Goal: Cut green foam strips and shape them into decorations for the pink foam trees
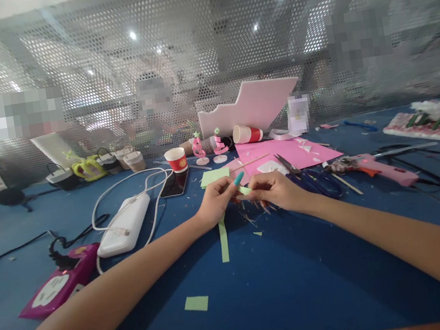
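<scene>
My left hand (216, 201) and my right hand (277, 190) meet over the middle of the table. Between their pinched fingertips is a small, slightly curved piece of light green paper (244, 190). A long green paper strip (224, 244) runs down from beneath my left hand, its upper end hidden. Just behind that hand lies a larger green paper sheet (213, 177). Nearer the table's front edge is a cut green paper rectangle (196, 303). Thin brownish bits show partly under my fingers, too small to make out.
Scissors (317, 181) and a pink glue gun (390, 170) lie to the right, near a pink sheet (284, 152). At left are a white power bank (124, 226), a purple power strip (61, 282) and cables. A paper cup (177, 161) stands by a phone (175, 183); pink figures (200, 151) stand behind.
</scene>
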Demonstrator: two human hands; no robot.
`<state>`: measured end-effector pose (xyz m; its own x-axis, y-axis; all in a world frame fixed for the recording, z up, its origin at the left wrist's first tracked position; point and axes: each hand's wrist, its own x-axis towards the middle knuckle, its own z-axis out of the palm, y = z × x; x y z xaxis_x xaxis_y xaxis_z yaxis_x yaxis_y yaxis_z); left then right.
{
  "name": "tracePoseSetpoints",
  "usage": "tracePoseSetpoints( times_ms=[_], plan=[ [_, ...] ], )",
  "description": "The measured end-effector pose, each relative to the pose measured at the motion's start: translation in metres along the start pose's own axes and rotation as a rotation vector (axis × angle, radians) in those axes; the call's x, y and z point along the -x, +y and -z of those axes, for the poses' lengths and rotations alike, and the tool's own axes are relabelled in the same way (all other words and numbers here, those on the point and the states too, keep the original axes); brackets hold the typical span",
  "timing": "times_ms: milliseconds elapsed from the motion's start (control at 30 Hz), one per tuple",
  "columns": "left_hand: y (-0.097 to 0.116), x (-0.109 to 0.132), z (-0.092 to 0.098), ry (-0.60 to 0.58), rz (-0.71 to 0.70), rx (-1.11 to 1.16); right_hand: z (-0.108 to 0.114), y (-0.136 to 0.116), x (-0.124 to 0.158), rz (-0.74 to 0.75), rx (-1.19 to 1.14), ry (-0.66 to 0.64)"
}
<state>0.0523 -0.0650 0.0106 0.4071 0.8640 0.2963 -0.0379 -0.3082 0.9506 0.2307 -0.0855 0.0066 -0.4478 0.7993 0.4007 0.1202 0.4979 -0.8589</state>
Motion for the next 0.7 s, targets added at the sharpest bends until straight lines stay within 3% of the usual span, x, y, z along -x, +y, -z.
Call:
tracePoseSetpoints(
  times_ms=[367,700],
  plan=[
    [-0.0007,0.0004,0.0009,-0.179,-0.031,0.015,0.0023,0.0009,0.0018,0.359,0.36,0.072],
    [-0.0017,0.0035,-0.0023,-0.288,0.042,0.079,0.0049,0.005,0.0055,0.283,0.682,0.234]
  ],
)
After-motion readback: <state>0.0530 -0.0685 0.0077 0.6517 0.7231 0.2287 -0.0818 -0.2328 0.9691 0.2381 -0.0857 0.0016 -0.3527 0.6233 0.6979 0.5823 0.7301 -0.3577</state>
